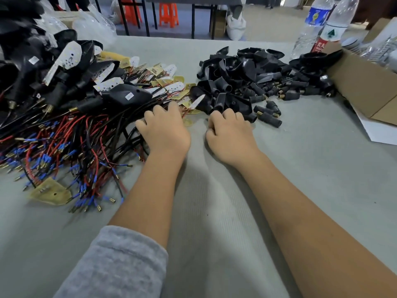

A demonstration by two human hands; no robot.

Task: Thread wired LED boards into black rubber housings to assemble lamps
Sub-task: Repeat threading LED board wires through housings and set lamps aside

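many lamps stacked, many parts left

nearest, a grey sleeve (120, 261) on the left forearm and a bare right forearm, both stretched over the grey tabletop (214, 222). a lone yellow board (50, 191) lying near left, by the wire ends. just beyond, left hand (164, 127) resting knuckles-up at the edge of the tangle of red and black wires (64, 143), fingers curled down onto it; whether anything is pinched underneath cannot be told. right hand (227, 130) beside it, fingers curled under at the near edge of the pile of black rubber housings (247, 76); what it grips, if anything, is hidden.

between and just past the hands, loose wired led boards (171, 84), white and yellow, spread flat and not yet threaded. further left, a heap of assembled lamps (53, 67), boards seated in black shells with leads trailing toward the viewer. further right, a cardboard box (365, 87) with clear lenses, and two water bottles (322, 24) behind. stools and table legs far back.

judged from the piles: well under way, a sizeable finished stack, yet dozens of empty housings and bare boards waiting. likely picking up the next board and housing.
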